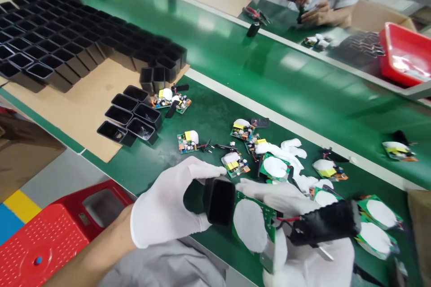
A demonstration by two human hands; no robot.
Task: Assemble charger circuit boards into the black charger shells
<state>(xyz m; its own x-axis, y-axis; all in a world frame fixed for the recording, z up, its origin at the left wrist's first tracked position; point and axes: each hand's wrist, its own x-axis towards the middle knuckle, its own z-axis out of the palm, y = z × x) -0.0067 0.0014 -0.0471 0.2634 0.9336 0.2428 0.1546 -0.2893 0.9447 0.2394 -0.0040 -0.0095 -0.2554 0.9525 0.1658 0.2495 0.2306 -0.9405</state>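
My gloved left hand (168, 204) is closed around a small black plastic case (219, 201), its open end facing me. Close beside that opening, my gloved right hand (313, 255) grips a green circuit board (251, 224) with a white pad over its face. Red and black wires run from the board to a black plug-like end piece (325, 224), which lies across my right hand. The board's edge is right at the case's rim; whether it has entered is unclear. Part of my right hand's fingers is hidden behind the board.
Many open black cases (47, 49) stand in rows on cardboard (90, 94) at left. Several circuit boards (235, 163) and a white glove (286, 150) lie on the green bench. Beyond the green conveyor belt, a co-worker's hands (306, 4) work near a red bin (406, 56). A red stool (63, 228) is lower left.
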